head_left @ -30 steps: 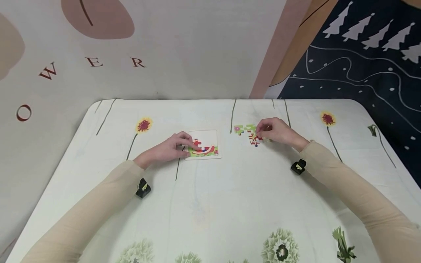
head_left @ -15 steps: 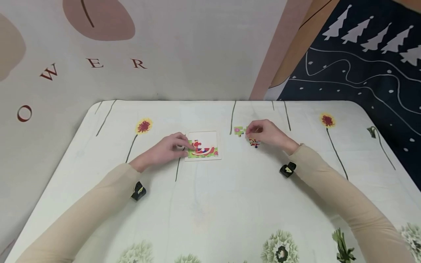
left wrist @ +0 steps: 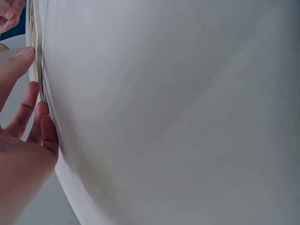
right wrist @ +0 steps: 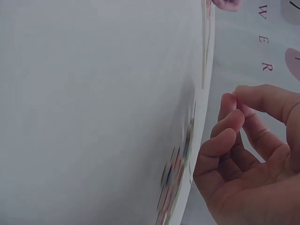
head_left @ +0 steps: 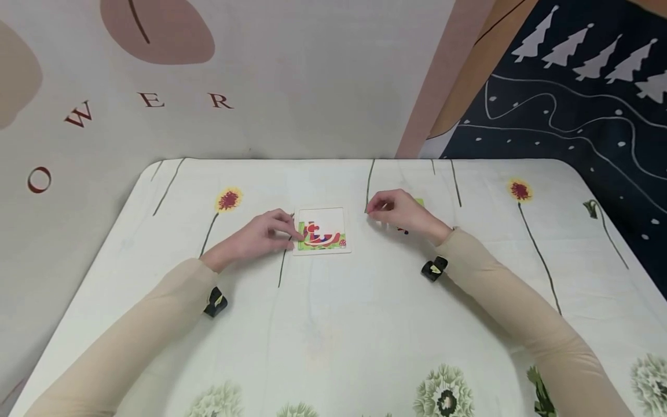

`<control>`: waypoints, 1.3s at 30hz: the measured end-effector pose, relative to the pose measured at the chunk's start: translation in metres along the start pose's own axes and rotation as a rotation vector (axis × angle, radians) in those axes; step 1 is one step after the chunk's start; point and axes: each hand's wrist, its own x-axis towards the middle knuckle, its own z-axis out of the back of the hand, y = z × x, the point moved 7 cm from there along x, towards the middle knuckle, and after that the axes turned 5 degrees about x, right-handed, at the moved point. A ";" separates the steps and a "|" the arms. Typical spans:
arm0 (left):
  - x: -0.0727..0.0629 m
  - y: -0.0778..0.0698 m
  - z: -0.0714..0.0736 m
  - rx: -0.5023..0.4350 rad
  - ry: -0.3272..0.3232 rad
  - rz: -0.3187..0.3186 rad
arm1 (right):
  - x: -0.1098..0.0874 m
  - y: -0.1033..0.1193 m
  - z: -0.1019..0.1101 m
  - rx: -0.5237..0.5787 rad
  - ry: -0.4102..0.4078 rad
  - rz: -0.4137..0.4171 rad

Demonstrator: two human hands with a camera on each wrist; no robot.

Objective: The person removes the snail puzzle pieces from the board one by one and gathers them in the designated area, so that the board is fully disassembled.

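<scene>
A small square puzzle board [head_left: 322, 253] lies mid-table, its lower part filled with red, white and green pieces. My left hand [head_left: 255, 240] rests at its left edge, fingertips touching the rim. In the left wrist view the board [left wrist: 38, 70] shows edge-on by the fingertips of the left hand [left wrist: 21, 136]. My right hand [head_left: 401, 211] hovers to the board's right, partly over loose puzzle pieces [head_left: 419, 201]. In the right wrist view the right hand [right wrist: 253, 154] has thumb and index tips together; whether a piece is between them cannot be seen. The loose pieces [right wrist: 168, 178] sit below it.
The white tablecloth [head_left: 333, 324] carries printed flowers and stems, which lie flat. A pale wall [head_left: 312, 81] with printed letters rises behind the table's far edge. A dark cloth [head_left: 573, 116] with white trees hangs at the right. A black wrist device [head_left: 434, 269] sits under each sleeve.
My right hand has moved left from the loose pieces toward the board, and now covers the pink-flowered one. The left hand has slid slightly left, showing more of the board.
</scene>
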 end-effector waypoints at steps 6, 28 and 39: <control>0.001 0.005 -0.002 -0.050 0.006 0.032 | 0.010 0.011 -0.018 0.006 0.038 -0.010; 0.006 0.007 -0.005 -0.122 0.084 0.054 | 0.039 0.037 -0.070 -0.033 0.194 -0.045; 0.005 0.008 -0.006 -0.122 0.075 0.023 | 0.044 0.043 -0.084 -0.045 0.229 -0.084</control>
